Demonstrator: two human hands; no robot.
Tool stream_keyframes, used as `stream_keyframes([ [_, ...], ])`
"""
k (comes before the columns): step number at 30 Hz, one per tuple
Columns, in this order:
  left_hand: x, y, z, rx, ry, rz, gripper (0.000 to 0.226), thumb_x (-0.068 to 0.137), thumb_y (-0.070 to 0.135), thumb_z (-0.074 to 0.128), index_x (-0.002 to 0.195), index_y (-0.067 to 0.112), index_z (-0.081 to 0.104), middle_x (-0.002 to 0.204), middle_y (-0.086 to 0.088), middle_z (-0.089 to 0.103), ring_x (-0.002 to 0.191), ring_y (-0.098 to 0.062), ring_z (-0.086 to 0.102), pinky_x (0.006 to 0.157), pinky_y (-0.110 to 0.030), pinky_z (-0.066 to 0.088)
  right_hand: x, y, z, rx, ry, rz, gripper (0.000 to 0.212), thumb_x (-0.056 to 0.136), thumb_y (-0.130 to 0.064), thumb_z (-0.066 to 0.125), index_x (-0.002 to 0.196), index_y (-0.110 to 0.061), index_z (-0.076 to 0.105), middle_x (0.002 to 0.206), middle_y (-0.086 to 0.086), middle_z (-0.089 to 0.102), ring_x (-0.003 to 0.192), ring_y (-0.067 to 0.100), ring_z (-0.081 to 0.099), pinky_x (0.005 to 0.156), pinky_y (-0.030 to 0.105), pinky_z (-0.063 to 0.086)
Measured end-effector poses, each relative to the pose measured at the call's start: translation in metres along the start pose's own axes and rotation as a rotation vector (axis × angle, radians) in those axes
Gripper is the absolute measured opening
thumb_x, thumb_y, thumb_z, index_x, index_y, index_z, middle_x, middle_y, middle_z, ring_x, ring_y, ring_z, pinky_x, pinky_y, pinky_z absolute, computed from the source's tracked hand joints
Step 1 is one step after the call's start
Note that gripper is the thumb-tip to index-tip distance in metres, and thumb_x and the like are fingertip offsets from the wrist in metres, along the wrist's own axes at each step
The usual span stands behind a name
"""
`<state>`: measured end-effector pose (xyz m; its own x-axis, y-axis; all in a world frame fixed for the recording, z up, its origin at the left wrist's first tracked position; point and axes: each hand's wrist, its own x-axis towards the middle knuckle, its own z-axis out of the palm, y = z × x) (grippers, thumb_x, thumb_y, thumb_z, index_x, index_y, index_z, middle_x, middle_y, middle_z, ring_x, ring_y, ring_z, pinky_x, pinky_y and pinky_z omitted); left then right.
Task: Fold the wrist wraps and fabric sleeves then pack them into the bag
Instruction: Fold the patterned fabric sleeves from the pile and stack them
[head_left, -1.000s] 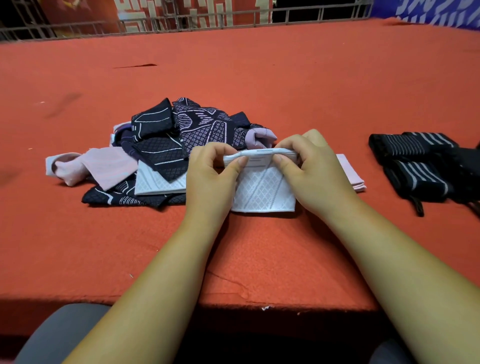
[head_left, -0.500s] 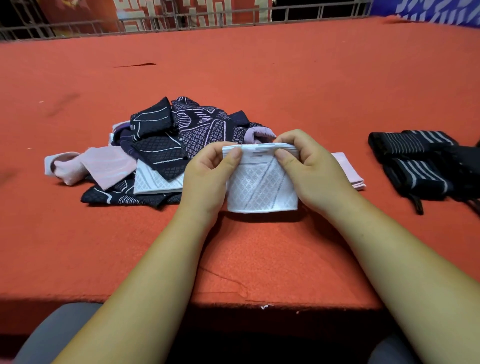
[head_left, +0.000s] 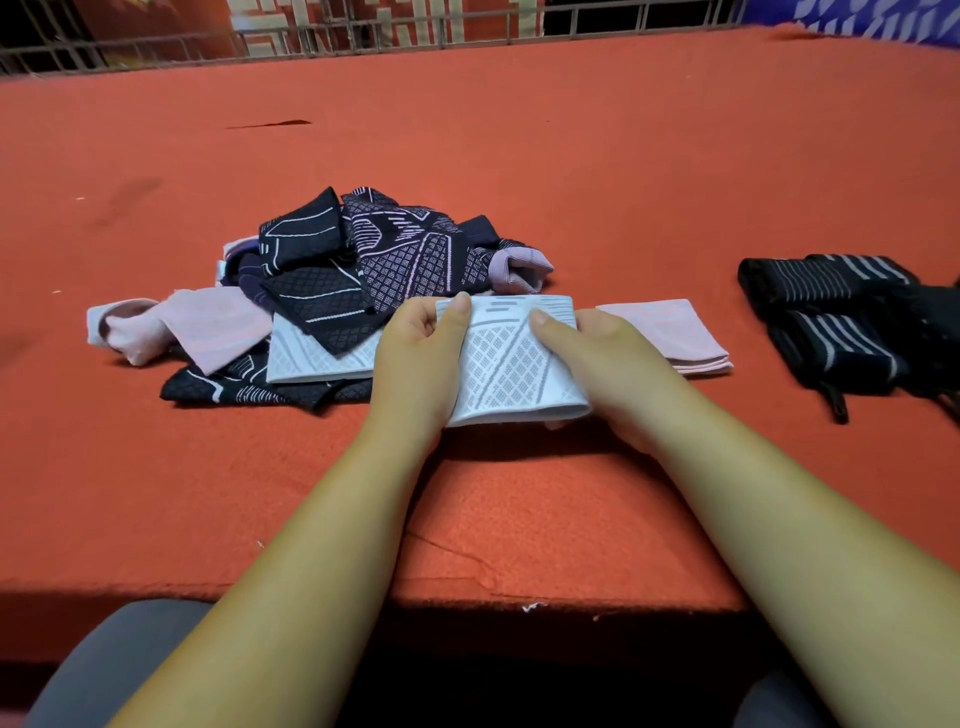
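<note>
White sleeve (head_left: 511, 364) pinched by left grip (head_left: 415, 364) & right grip (head_left: 608, 364), thumbs on top, over red surface (head_left: 519, 156); pile (head_left: 395, 260) just beside.

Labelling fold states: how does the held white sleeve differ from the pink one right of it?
White sleeve is pinched at its top edge by left hand and right hand; pink sleeve lies on the table, not gripped. White has a grey diamond pattern; pink looks nearly plain. Both are pale and folded.
</note>
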<state>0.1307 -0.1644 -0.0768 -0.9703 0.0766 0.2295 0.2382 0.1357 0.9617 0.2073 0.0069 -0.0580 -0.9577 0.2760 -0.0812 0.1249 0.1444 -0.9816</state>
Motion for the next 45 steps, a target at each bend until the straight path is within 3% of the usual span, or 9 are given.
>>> stream_keyframes([
  [5,0.0,0.001,0.002,-0.062,-0.014,-0.129,0.031,0.096,0.052,0.066,0.095,0.022,0.075,0.092,0.006,0.078,0.085,-0.013,0.067,0.089,-0.042,0.056,0.003,0.0,-0.003,-0.339,0.153,-0.104,0.036,0.102,-0.053,0.061,0.107,-0.019,0.072,0.1,-0.005,0.079,0.093,0.016,0.075,0.089,0.043,0.06],
  [11,-0.003,0.002,0.003,-0.204,-0.163,-0.141,0.025,0.1,0.02,0.073,0.124,0.015,0.071,0.105,0.0,0.083,0.1,-0.017,0.078,0.09,-0.036,0.062,0.007,0.004,-0.008,-0.065,0.155,-0.02,0.047,0.085,-0.055,0.069,0.109,-0.015,0.076,0.1,-0.001,0.083,0.094,0.022,0.08,0.095,0.054,0.062],
  [14,-0.004,0.0,0.003,-0.134,-0.12,-0.082,0.018,0.102,0.018,0.071,0.12,0.014,0.072,0.091,0.006,0.08,0.086,-0.009,0.075,0.078,-0.029,0.059,0.002,0.001,-0.005,0.113,0.038,-0.045,0.036,0.093,-0.03,0.084,0.122,-0.019,0.066,0.108,-0.005,0.081,0.099,0.012,0.079,0.095,0.038,0.062],
  [20,-0.003,-0.003,0.001,0.082,-0.033,-0.003,0.007,0.106,0.031,0.063,0.109,0.027,0.068,0.105,0.007,0.075,0.099,-0.012,0.071,0.093,-0.037,0.057,-0.004,0.002,-0.004,-0.112,-0.075,-0.185,0.098,0.085,-0.016,0.091,0.157,-0.036,0.028,0.132,-0.03,0.055,0.109,-0.023,0.059,0.085,0.003,0.047],
  [25,-0.002,-0.005,0.005,0.16,-0.015,-0.012,0.009,0.108,0.034,0.059,0.105,0.027,0.063,0.101,0.013,0.069,0.095,-0.006,0.066,0.079,-0.027,0.047,-0.002,0.002,-0.008,-0.256,-0.029,-0.213,0.078,0.09,-0.023,0.087,0.139,-0.047,0.031,0.117,-0.04,0.051,0.091,-0.036,0.051,0.077,-0.004,0.039],
  [28,0.0,-0.007,0.006,0.155,0.008,-0.011,0.019,0.107,0.037,0.059,0.102,0.021,0.067,0.094,0.011,0.07,0.086,-0.006,0.064,0.077,-0.03,0.046,0.002,0.004,-0.005,-0.247,0.029,-0.196,0.076,0.092,-0.031,0.085,0.15,-0.042,0.037,0.122,-0.031,0.063,0.105,-0.02,0.061,0.092,0.006,0.048],
  [31,-0.002,-0.006,0.005,0.088,0.057,0.0,0.021,0.103,0.041,0.065,0.107,0.02,0.066,0.094,0.009,0.075,0.086,-0.005,0.069,0.076,-0.028,0.052,0.008,0.008,-0.002,-0.195,0.133,-0.125,0.081,0.092,-0.039,0.084,0.155,-0.022,0.037,0.123,-0.011,0.074,0.111,0.011,0.073,0.105,0.04,0.056],
  [37,-0.004,-0.005,0.004,0.128,0.055,0.058,0.023,0.103,0.039,0.068,0.1,0.021,0.053,0.071,0.012,0.057,0.057,0.004,0.05,0.059,-0.018,0.04,0.009,0.009,-0.004,-0.173,0.248,-0.07,0.032,0.098,-0.041,0.073,0.117,-0.018,0.061,0.101,-0.005,0.076,0.094,0.015,0.073,0.088,0.039,0.059],
  [45,-0.002,-0.001,0.002,-0.115,-0.013,-0.003,0.012,0.102,0.031,0.07,0.098,0.02,0.071,0.088,0.007,0.068,0.079,-0.007,0.06,0.076,-0.027,0.05,0.01,0.007,-0.007,0.175,0.245,-0.046,0.02,0.077,-0.049,0.076,0.082,-0.029,0.074,0.114,0.021,0.076,0.114,0.046,0.071,0.098,0.072,0.054],
])
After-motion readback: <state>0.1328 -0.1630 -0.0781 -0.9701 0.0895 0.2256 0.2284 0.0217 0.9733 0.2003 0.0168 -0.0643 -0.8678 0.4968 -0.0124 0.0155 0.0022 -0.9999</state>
